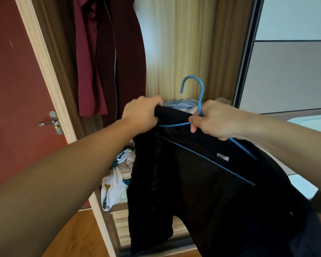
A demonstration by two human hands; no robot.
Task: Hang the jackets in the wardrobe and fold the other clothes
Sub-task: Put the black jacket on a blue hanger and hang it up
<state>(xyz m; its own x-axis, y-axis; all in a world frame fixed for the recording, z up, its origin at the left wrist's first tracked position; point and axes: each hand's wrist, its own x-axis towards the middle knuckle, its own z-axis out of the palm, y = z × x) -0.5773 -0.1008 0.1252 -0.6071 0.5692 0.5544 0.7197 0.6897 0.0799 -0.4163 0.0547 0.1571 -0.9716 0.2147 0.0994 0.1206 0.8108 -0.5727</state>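
Both hands — left hand point(141, 113), right hand point(214, 120) — grip black jacket point(202, 182), blue hanger point(193, 86).

Head view — close, seemingly facing wardrobe point(180, 52).

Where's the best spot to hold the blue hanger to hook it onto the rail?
Hold the blue hanger at the neck just below the hook, coming from the right, where the right hand already pinches it. The hook stands free above the black jacket; the left hand grips the collar.
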